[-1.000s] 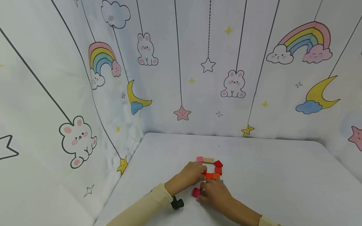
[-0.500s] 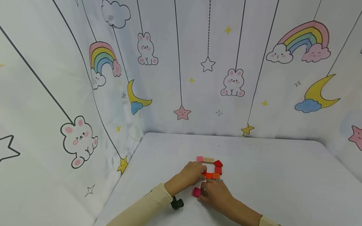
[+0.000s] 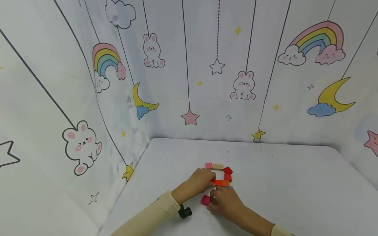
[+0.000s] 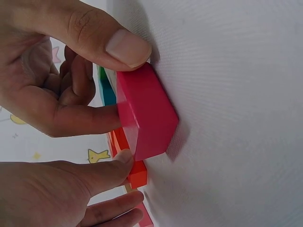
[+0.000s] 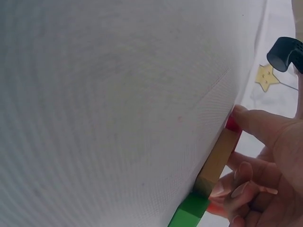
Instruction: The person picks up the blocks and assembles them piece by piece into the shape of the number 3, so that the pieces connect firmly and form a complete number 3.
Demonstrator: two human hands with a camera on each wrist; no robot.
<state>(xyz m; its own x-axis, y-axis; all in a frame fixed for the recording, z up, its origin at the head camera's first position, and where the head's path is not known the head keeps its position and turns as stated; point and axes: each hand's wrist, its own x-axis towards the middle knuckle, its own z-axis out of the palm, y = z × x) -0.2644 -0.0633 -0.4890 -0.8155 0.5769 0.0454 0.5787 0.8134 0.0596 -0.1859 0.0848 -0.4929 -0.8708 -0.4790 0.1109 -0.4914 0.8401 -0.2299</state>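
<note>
My right hand (image 3: 227, 203) pinches a crimson toy block (image 4: 147, 113) between thumb and index finger; the block rests on the white tabletop. A plain wooden block (image 5: 218, 163) lines up right beside it, with a green block (image 5: 190, 210) at its far end. Just beyond, my left hand (image 3: 200, 181) holds the left end of an orange-red block (image 3: 218, 183) between thumb and fingers. An orange block (image 3: 225, 183) abuts that one on the right. Part of a blue block (image 3: 227, 187) shows past the right knuckles; the rest is hidden.
Behind the hands, a pink block (image 3: 208, 165), a tan block (image 3: 218, 167), a red pointed block (image 3: 228, 170) and a red block (image 3: 227, 177) continue the outline. A black wrist device (image 3: 185, 212) sits under the left forearm. A cartoon-printed curtain (image 3: 189, 82) stands behind the table.
The crimson block has slid slightly to the right along with my right hand's fingertips, and less of the blue block shows. My left hand stays in place.
</note>
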